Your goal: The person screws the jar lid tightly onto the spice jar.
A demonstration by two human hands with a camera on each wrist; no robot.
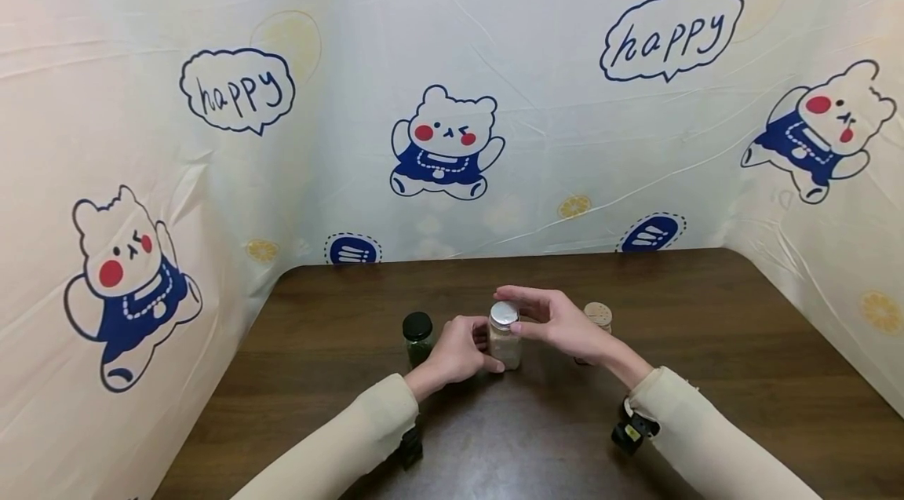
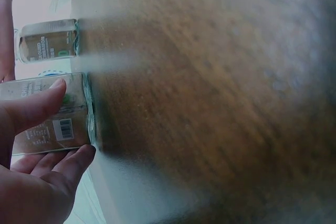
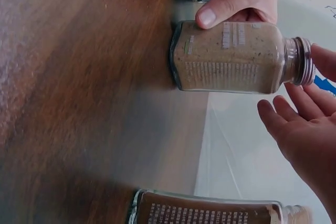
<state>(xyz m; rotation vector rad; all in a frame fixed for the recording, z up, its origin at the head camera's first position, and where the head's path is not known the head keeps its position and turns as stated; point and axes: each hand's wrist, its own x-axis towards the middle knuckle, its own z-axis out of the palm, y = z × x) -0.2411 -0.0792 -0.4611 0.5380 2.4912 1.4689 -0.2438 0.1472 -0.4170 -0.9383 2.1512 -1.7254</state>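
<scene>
A square glass jar of pale seasoning with a silver lid (image 1: 504, 339) stands upright on the brown table. My left hand (image 1: 459, 351) grips its lower body, the thumb (image 2: 44, 106) across one side and the fingers round the other. At the lid (image 3: 303, 61), my right hand (image 1: 558, 323) touches the rim with its thumb; in the right wrist view its other fingers (image 3: 273, 114) are spread below the lid, loosely bent. Whether those fingers also touch the lid is unclear.
A black-lidded jar with green contents (image 1: 418, 337) stands left of my left hand. Behind my right wrist is another jar (image 1: 598, 315) with a beige, speckled top, partly hidden; its brown contents show at the bottom of the right wrist view. A printed curtain (image 1: 551, 131) hangs behind the table (image 1: 318, 390).
</scene>
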